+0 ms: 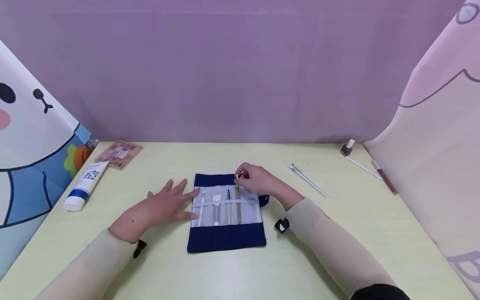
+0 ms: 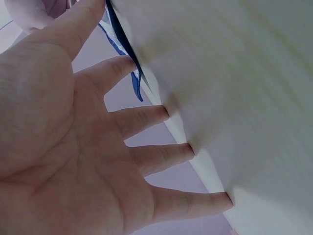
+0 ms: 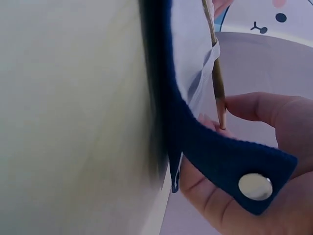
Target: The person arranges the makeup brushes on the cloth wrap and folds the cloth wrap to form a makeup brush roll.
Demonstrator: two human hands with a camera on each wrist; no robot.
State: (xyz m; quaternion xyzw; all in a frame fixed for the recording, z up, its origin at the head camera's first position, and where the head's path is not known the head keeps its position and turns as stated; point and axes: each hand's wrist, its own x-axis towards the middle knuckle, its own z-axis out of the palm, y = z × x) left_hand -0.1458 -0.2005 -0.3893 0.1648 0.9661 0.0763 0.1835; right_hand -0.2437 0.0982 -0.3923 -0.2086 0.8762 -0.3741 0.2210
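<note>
A navy fabric brush roll (image 1: 226,238) with a pale grey lining lies unfolded on the table. Across its lining runs a strap, with several slim tools under it: a white stick (image 1: 202,208), a wide white-tipped brush (image 1: 216,210), a dark-tipped thin brush (image 1: 228,207) and an olive-gold stick (image 1: 238,208). My right hand (image 1: 256,179) pinches the upper end of that gold stick between thumb and fingers. In the right wrist view the stick (image 3: 217,78) passes under the strap. My left hand (image 1: 163,208) is spread flat, thumb and index finger at the roll's left edge, other fingertips on the table.
Left on the table are a white-and-blue tube (image 1: 87,183) and a pink palette (image 1: 119,154). To the right lie thin white sticks (image 1: 308,180), a small dark bottle with a white cap (image 1: 347,147), another white stick (image 1: 363,167) and a reddish-brown brush (image 1: 386,179). A snap tab (image 3: 244,166) sticks out from the roll.
</note>
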